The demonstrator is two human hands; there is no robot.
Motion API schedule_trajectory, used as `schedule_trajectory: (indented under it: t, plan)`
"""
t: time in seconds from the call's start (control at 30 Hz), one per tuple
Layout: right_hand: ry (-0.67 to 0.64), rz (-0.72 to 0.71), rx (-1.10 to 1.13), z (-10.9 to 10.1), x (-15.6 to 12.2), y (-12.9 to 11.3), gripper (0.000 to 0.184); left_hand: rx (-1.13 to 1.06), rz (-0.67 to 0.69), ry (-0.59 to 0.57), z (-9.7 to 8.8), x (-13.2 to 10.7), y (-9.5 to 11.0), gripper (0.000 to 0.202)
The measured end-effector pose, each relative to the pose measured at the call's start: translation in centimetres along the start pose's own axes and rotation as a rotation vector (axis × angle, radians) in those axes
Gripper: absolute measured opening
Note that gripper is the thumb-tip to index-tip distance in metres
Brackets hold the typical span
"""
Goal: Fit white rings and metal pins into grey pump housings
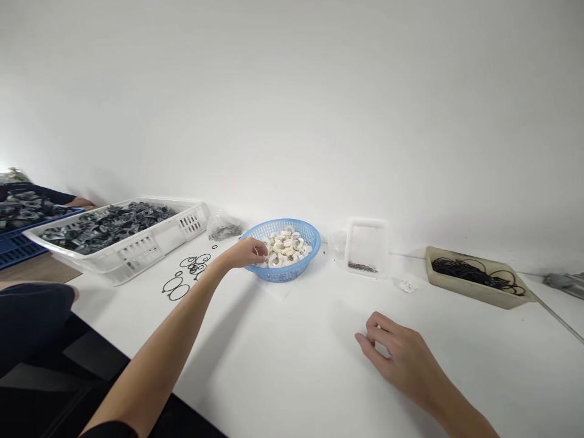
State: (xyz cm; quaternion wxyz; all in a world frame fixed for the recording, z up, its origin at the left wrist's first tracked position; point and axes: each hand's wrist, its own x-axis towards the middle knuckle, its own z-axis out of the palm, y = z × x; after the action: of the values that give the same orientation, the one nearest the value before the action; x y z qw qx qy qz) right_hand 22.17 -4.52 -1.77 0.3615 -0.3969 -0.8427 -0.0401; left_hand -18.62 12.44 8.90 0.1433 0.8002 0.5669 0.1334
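My left hand (246,252) reaches over the near-left rim of a round blue plastic basket (281,274). Its thumb and fingers are closed around what looks like a white ring-shaped part, partly hidden by the fingertips. Many similar white curved parts (289,246) lie heaped in the basket. My right hand (396,353) hovers palm-down over the white table (292,365), fingers loosely bent and thumb apart, with nothing visible in it.
Black rings (176,286) lie left of the basket, beside a white crate (137,252) of dark parts and a clear plastic bag (224,226). Rightward stand a white tray (367,243) with small metal pieces and a beige bin (479,292) of black rings. Another person's arm (79,202) shows far left.
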Motion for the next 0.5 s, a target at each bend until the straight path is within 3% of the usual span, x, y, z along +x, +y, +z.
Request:
schedule_trajectory:
  t: [0.17,0.27,0.37,0.5]
  plan:
    - [0.006,0.003,0.004,0.0,0.0,0.0,0.041,0.036,-0.003,-0.031,0.2,0.5,-0.4,0.022]
    - [0.007,-0.01,0.005,0.0,0.0,-0.1,0.042,0.058,-0.013,0.018,-0.7,0.7,-1.3,0.027]
    - [0.01,-0.006,0.009,0.0,0.0,-0.1,0.043,0.085,-0.078,0.153,-3.4,0.6,-3.2,0.027]
    - [0.014,-0.027,-0.015,-0.1,0.0,-0.1,0.042,0.126,-0.213,0.366,-9.2,-0.6,-7.3,0.029]
